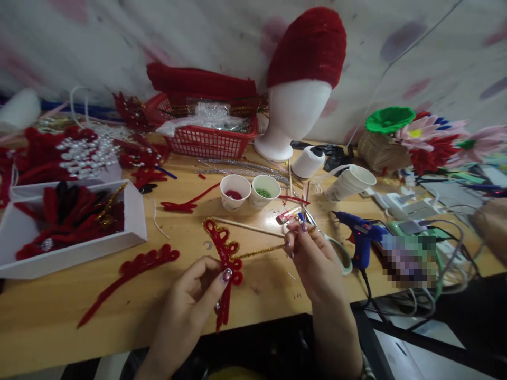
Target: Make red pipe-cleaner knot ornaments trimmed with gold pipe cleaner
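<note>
Between the thumb and fingers of my left hand [202,293] is a red looped velvet piece [224,248], its upper loops edged with gold. A thin gold tinsel strand [261,252] runs from this piece to my right hand [311,250], whose fingertips pinch the strand's far end. Another red looped piece [137,269] lies on the wooden table [130,338] left of my left hand. Behind my hands lies a wooden stick [249,227]. Scissors [343,253] rest beside my right hand, partly hidden by it.
Cups of red beads [234,198] and green beads [264,191] stand behind my hands. A blue glue gun [362,237] and cables are at right. A white box [137,211] is at left; a red basket [209,141] and a foam head [293,111] stand at the back.
</note>
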Motion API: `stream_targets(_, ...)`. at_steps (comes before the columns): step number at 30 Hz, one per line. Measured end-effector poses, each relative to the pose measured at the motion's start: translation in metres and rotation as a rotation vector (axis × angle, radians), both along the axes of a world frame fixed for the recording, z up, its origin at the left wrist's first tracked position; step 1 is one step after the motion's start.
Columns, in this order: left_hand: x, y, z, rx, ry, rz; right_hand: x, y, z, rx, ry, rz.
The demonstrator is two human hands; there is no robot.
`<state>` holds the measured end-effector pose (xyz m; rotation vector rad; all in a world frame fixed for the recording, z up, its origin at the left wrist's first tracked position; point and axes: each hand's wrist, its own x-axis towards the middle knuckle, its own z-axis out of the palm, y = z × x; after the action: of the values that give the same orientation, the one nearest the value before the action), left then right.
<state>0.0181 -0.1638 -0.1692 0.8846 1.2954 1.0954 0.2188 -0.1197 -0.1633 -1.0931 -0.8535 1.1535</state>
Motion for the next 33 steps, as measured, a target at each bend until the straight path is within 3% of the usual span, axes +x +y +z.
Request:
stream_targets(12,-0.04,-0.017,-0.006,0.124,-0.086,0.3,0.007,-0.019,0.025,0.137,-0.098,-0.081)
stream_targets(19,-0.063,-0.016,-0.002,0.133,-0.248,0.471,0.038,-0.03,0.045,0.214,-0.185,-0.176)
stream_targets(26,-0.079,-0.024,0.01,0.158,-0.293,0.693,0.058,-0.044,0.067,0.244,-0.455,0.121)
stream_targets(29,-0.075,-0.024,0.016,0.108,-0.382,0.67,0.056,-0.049,0.075,0.323,-0.714,0.303)
stream_targets(31,-0.065,-0.024,0.02,0.067,-0.519,0.577,0.05,-0.052,0.074,0.355,-1.053,0.387)
stream_targets(33,-0.051,-0.025,0.023,0.026,-0.595,0.455,0.04,-0.054,0.069,0.33,-1.433,0.382)
